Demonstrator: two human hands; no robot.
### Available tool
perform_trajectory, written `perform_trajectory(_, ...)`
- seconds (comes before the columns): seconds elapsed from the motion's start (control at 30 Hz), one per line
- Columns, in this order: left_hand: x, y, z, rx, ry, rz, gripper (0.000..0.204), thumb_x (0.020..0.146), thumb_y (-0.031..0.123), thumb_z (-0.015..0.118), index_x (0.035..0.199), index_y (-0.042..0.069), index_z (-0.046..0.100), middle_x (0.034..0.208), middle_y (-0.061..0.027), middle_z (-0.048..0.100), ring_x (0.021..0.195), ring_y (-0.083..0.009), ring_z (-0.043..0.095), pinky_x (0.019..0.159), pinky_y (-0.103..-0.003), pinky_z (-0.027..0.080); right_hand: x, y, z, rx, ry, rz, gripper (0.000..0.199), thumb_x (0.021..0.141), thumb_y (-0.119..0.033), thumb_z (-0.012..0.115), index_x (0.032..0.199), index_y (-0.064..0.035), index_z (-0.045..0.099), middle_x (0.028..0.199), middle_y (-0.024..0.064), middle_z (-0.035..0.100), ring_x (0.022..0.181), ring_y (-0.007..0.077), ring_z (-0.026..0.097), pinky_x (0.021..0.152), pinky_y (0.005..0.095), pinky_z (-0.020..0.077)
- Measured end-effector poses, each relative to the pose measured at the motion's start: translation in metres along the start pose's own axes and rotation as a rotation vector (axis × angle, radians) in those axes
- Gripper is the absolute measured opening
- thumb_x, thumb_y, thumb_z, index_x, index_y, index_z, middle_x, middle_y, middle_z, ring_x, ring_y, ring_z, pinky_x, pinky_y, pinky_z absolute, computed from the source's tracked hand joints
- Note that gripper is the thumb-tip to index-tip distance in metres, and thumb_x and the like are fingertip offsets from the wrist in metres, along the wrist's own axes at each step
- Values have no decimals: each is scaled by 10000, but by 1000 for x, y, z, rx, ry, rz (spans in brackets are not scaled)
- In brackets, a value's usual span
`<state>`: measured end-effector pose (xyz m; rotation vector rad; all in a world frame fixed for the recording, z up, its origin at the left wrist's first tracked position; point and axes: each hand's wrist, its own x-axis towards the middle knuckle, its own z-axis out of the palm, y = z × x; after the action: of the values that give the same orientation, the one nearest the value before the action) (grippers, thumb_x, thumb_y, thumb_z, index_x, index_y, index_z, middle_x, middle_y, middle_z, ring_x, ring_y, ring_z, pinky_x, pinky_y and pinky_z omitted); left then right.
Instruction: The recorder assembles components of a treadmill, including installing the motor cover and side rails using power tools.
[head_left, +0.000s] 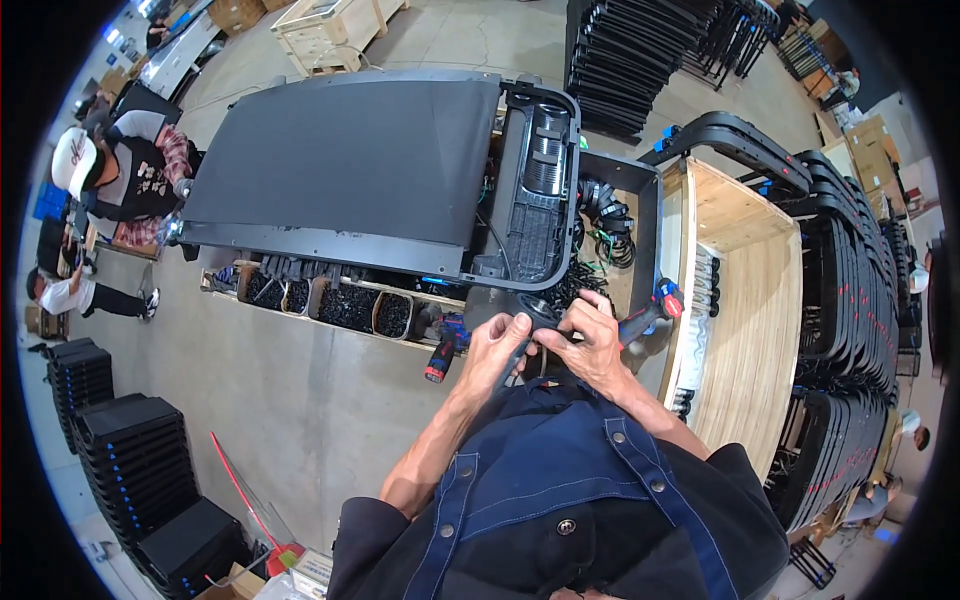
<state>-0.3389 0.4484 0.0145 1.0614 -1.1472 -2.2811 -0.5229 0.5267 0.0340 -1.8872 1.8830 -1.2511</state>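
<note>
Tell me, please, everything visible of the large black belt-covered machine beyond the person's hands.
The large black belt-covered machine lies flat, lengthwise left to right. A matte belt covers most of its top, with a dark rail along the near edge. At its right end, an open, round-cornered black frame exposes a glossy, plastic-looking part and a ribbed section. A co-worker stands at its left end; whether anyone touches it is unclear.

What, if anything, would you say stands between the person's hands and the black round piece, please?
Nothing visible does: the left hand and right hand both appear to touch the black round piece directly.
</note>
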Motion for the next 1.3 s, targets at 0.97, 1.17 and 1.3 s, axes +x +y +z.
perform_trajectory(0.97, 317, 240, 27, 1136, 420, 958, 276, 918, 249, 703, 1123, 65, 687, 1069, -150, 627, 1019, -354, 600, 868, -462, 486, 343, 233, -3, 552, 149, 632, 859, 840, -605, 747, 1305, 69, 486, 771, 115, 630, 512, 154, 598, 410, 282, 463)
perform_trajectory(1.17, 419, 246, -95, 1597, 503, 894, 293, 939, 229, 647, 1092, -21, 629, 1119, -177, 614, 1057, -371, 607, 891, -493, 494, 422, 311, 23, 503, 38, 812, 924, 826, -725, 687, 1237, 85, 517, 661, 58, 571, 467, 146, 575, 403, 283, 483)
perform_trajectory(1.3, 426, 282, -110, 1868, 258, 592, 340, 852, 280, 750, 1023, 26, 603, 1131, -164, 624, 1075, -358, 613, 933, -503, 488, 443, 337, 24, 490, 0, 852, 872, 825, -740, 679, 1165, 53, 546, 654, 56, 567, 484, 145, 582, 402, 282, 479)
